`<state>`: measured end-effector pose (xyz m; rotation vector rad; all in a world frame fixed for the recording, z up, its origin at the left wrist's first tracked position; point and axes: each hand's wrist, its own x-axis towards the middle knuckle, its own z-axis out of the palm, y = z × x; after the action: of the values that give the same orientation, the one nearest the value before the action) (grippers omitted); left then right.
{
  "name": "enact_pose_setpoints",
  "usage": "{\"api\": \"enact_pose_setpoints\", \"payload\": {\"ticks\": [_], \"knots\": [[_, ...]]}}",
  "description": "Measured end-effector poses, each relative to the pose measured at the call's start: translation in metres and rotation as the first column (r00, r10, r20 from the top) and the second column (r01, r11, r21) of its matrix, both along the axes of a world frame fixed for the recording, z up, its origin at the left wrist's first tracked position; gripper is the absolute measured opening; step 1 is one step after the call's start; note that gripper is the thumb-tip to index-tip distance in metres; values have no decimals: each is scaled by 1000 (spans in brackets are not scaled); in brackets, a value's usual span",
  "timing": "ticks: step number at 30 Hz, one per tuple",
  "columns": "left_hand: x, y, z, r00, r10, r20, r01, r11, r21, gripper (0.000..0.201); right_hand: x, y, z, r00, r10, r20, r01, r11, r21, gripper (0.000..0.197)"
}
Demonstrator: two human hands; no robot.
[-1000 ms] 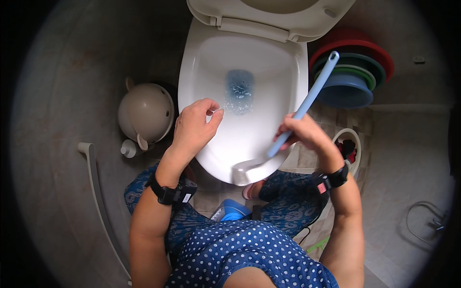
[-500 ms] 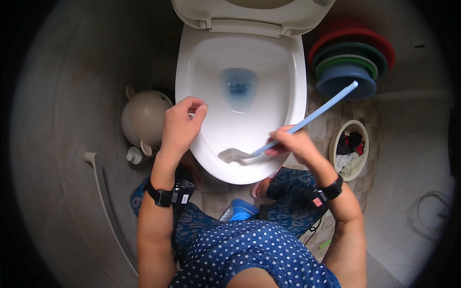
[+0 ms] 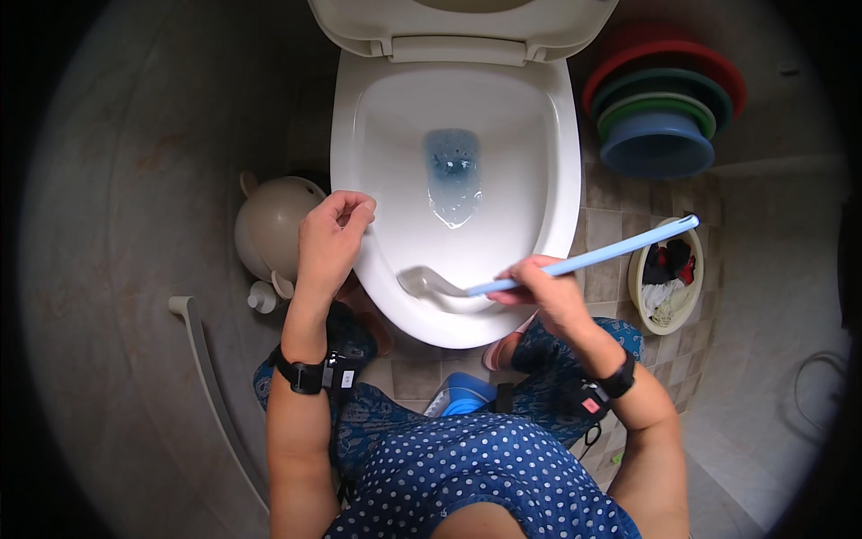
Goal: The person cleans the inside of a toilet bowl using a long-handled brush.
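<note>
My right hand (image 3: 540,282) is wrapped round the light blue handle of a toilet brush (image 3: 620,251). The handle slants up to the right. Its pale grey head rests against the inner front of the white toilet bowl (image 3: 563,198), or just above it; exact contact is hard to tell. Blue-tinted water (image 3: 452,154) with some bubbles lies at the bottom of the bowl. Over the bowl's left rim is my left hand (image 3: 330,235), its fingers curled in with thumb and forefinger close together. Whatever may be inside those fingers is hidden.
The seat and lid (image 3: 458,36) are raised. To the right stand stacked basins (image 3: 660,148) and an oval basket (image 3: 643,310) with cloths. On the left are a round beige container (image 3: 272,225), a white bottle (image 3: 261,297) and a curved pale bar (image 3: 199,359). A blue-and-white object (image 3: 462,393) lies between my feet.
The brush handle has swung down to the right, its end now over the basket, and the head has shifted slightly left and up. My left hand stays near the left rim.
</note>
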<state>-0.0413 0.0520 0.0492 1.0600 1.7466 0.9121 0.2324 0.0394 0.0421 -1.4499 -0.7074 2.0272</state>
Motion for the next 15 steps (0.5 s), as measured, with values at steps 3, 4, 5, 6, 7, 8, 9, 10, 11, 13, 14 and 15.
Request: {"api": "enact_pose_setpoints", "payload": {"ticks": [3, 4, 5, 6, 7, 8, 9, 10, 11, 13, 14, 15], "knots": [[0, 1, -1, 1000, 10, 3, -10, 1000, -5, 18, -25, -2, -8, 999, 33, -13, -33, 999, -10, 17], [-1, 0, -1, 1000, 19, 0, -19, 1000, -4, 18, -20, -1, -5, 1000, 31, 0, -31, 1000, -6, 17], [-3, 0, 0, 1000, 19, -2, -19, 1000, -5, 18, -9, 1, 0, 999, 28, 15, -28, 1000, -2, 17], [-4, -1, 0, 1000, 20, -11, -20, 1000, 5, 18, 2, 0, 2, 999, -11, 36, 11, 1000, 21, 18], [-5, -2, 0, 999, 23, -22, -23, 1000, 13, 18, 14, -2, 6, 999, -48, 21, 47, 998, 46, 20], [-7, -3, 0, 999, 31, -26, -31, 999, 10, 18, 23, -2, 11, 998, -61, 0, 61, 997, 36, 21], [-7, -4, 0, 999, 28, -22, -28, 1000, 11, 18, 31, -4, 15, 996, -83, -14, 84, 996, 28, 21], [-7, -4, -1, 999, 26, -19, -26, 1000, 12, 17, 36, -6, 15, 1000, -21, -9, 21, 1000, 19, 21], [-7, -5, -1, 999, 27, -19, -27, 1000, 10, 17, 31, -9, 13, 1000, -20, -9, 20, 1000, 18, 21], [-4, -3, 0, 999, 19, -26, -18, 1000, 19, 17, 15, -14, 9, 999, -34, -18, 34, 999, -15, 24], [-3, -2, 0, 1000, 16, -24, -16, 1000, 21, 17, 5, -10, 7, 999, -31, 8, 31, 999, -15, 24], [-3, -1, 0, 1000, 15, -25, -14, 1000, 23, 17, -7, -6, 6, 999, -41, -8, 42, 999, 14, 23]]}}
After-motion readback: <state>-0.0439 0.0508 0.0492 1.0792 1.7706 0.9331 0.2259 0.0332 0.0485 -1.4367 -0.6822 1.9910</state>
